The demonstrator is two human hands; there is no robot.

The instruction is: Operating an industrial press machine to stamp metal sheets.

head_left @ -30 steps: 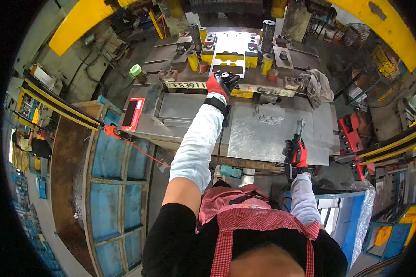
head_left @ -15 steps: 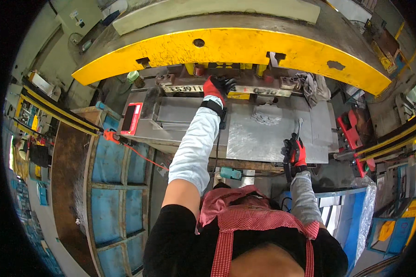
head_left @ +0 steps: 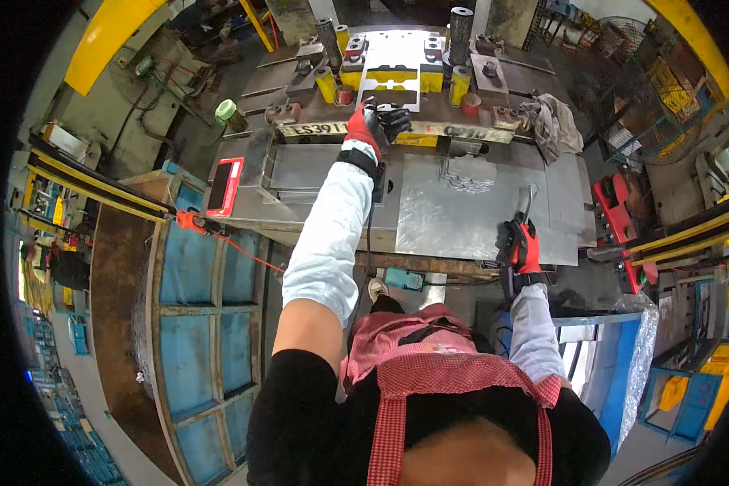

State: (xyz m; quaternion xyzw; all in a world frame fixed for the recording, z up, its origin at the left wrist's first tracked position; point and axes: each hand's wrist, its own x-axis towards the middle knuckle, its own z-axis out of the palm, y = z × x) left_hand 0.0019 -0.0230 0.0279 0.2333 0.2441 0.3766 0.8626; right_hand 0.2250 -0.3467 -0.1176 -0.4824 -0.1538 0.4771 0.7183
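Note:
My left hand (head_left: 378, 128), in a red and black glove, reaches to the front edge of the lower die (head_left: 486, 132). Its fingers are apart, close to the near end of a bright metal strip (head_left: 411, 97) with cut-outs. I cannot see anything held in it. In my right hand (head_left: 522, 245), gloved alike, is a thin metal tool (head_left: 531, 198) with a rounded end, its fingers closed around it. That hand rests at the near right of a flat grey metal sheet (head_left: 437, 231). A small pile of flat metal pieces (head_left: 468, 175) lies on the sheet.
Guide posts (head_left: 460, 36) and yellow blocks (head_left: 461, 85) stand on the die. A grey rag (head_left: 555, 125) hangs at its right. Stacked sheets (head_left: 308, 168) and a red-framed phone-like device (head_left: 223, 186) lie left. A blue-panelled frame (head_left: 188, 279) stands nearer; a teal pedal box (head_left: 403, 279) sits below.
The yellow press beam has risen out of the middle of the view, exposing the die, posts and strip. My left hand has shifted slightly left and away; my right hand still holds the tool.

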